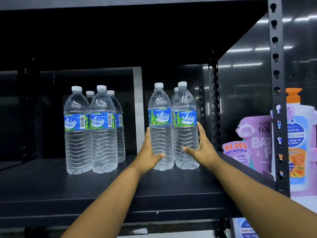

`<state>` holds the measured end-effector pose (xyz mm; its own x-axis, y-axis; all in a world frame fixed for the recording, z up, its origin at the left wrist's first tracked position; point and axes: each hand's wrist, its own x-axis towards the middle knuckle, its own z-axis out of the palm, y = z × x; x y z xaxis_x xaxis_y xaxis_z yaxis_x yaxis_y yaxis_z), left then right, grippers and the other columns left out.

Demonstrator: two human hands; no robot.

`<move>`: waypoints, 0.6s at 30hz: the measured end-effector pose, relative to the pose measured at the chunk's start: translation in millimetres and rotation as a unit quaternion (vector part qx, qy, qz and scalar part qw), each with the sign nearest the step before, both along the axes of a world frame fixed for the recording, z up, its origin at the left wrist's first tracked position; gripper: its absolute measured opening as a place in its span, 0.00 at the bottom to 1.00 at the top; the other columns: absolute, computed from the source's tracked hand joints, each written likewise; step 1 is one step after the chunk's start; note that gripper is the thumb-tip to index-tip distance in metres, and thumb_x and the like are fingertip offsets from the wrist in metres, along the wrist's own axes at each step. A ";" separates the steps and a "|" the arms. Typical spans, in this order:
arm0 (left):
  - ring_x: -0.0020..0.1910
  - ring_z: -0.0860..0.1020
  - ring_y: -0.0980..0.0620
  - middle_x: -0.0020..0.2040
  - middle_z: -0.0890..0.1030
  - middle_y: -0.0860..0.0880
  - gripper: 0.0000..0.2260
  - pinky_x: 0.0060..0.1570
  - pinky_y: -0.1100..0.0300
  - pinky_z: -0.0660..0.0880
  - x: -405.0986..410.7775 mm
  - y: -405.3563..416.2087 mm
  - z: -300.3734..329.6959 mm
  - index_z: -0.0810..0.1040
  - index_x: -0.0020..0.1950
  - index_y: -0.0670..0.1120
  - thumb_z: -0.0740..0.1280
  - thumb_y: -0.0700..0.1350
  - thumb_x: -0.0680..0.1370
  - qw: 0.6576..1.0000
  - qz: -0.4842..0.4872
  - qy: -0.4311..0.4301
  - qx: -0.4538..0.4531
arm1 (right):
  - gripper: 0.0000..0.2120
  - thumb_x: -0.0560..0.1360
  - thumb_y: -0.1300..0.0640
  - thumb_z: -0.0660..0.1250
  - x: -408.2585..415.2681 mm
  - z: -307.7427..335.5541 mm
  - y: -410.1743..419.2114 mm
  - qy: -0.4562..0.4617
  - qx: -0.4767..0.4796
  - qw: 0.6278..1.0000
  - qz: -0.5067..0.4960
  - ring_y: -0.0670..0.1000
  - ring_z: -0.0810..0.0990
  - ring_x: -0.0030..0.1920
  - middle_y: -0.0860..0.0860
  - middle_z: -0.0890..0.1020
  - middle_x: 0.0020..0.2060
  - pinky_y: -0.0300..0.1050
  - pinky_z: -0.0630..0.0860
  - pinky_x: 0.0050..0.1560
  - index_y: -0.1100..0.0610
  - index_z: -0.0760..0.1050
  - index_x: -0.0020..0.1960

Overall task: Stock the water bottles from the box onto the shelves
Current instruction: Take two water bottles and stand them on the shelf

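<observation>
Clear water bottles with blue-green labels stand upright on the dark shelf. A group of several bottles stands at the left. To the right stand two front bottles with another partly hidden behind them. My left hand grips the left front bottle low on its side, thumb across the front. My right hand holds the right front bottle, thumb in front and fingers up its right side. Both bottles rest on the shelf. The box is out of sight.
A black perforated upright post and a glossy side panel close the shelf bay on the right. Beyond the post stand purple bath-product packs and a pump bottle. A second post rises behind the right bottles.
</observation>
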<state>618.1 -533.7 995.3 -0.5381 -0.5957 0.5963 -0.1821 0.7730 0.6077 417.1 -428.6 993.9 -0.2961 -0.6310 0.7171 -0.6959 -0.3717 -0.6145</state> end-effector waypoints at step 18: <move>0.78 0.54 0.55 0.80 0.51 0.53 0.49 0.77 0.51 0.55 0.7 3.9 0.8 0.32 0.77 0.56 0.71 0.42 0.76 1.000 -0.008 -0.013 0.007 | 0.54 0.62 0.42 0.75 3.0 1.7 1.4 -0.018 0.016 1.000 0.010 0.50 0.67 0.71 0.51 0.69 0.70 0.58 0.64 0.72 0.32 0.43 0.75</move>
<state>618.8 -529.8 996.1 -0.5624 -0.5956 0.5736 -0.1856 0.7669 0.6143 420.1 -427.2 995.6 -0.3097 -0.6586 0.6858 -0.6654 -0.3652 -0.6511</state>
